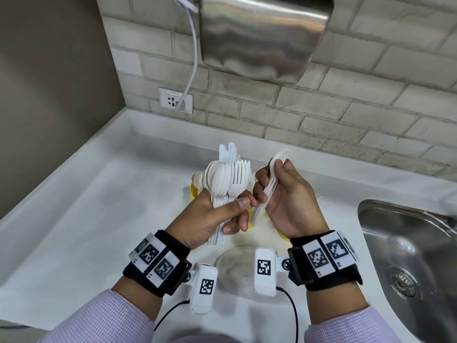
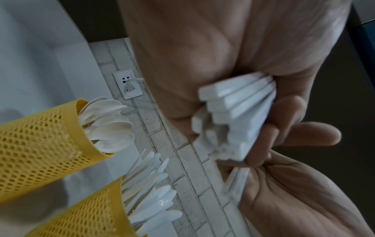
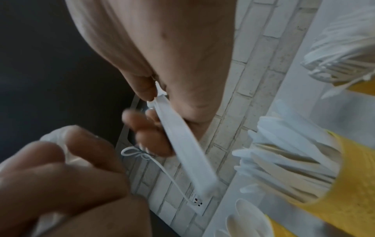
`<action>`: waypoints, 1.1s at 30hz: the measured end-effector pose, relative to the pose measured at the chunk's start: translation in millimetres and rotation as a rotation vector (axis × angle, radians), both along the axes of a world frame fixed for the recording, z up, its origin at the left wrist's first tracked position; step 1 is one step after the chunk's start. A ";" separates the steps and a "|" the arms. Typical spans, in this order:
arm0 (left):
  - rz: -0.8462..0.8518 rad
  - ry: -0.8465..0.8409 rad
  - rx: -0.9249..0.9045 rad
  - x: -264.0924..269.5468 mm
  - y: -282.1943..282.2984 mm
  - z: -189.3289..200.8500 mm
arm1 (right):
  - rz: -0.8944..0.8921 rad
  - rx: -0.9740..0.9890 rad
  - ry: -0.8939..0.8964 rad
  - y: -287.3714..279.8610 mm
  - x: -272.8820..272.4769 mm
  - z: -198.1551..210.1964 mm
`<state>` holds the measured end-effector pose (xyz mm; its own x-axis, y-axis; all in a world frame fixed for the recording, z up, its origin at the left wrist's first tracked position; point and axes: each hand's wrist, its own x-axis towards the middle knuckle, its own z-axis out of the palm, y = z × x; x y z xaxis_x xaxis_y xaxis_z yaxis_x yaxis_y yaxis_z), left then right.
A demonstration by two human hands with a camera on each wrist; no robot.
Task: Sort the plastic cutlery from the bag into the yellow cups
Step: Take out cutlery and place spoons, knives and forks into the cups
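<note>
Head view shows your left hand (image 1: 210, 216) wrapped around a mixed bunch of white cutlery (image 1: 227, 179): spoons on the left, forks in the middle, knife tips rising behind them, all heads up. Your right hand (image 1: 284, 201) is closed round a smaller stack of forks (image 1: 269, 184), tines curving up past your thumb and handles slanting down toward your left hand. Both hands are raised above the white counter (image 1: 99, 219) and sit just beside each other, fingertips near or touching; which one, you cannot tell.

Left wrist view shows the square handle ends of the bunch (image 2: 237, 115) fanned in steps against your palm, fingers (image 2: 304, 136) curled under them. Below stand two yellow mesh cups: one (image 2: 40, 144) holds spoons, the other (image 2: 81, 213) holds knives.

Right wrist view shows your stack's handles (image 3: 186, 144) pinched between thumb and fingers, blurred at the lower end. A third cup (image 3: 361, 86) with forks stands beyond the knife cup (image 3: 345, 200).

A clear plastic bag (image 1: 235, 268) lies flat on the counter between your wrists. A steel sink (image 1: 408, 256) is on your right, and a wall socket (image 1: 175, 100) with a white cable plugged in is on the brick wall.
</note>
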<state>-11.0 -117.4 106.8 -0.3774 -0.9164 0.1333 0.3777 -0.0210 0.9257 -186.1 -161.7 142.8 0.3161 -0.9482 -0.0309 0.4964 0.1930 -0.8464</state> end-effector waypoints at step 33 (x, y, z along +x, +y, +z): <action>0.264 -0.070 0.072 -2.2 -2.6 4.1 | -0.149 -0.268 0.319 39.4 26.4 44.3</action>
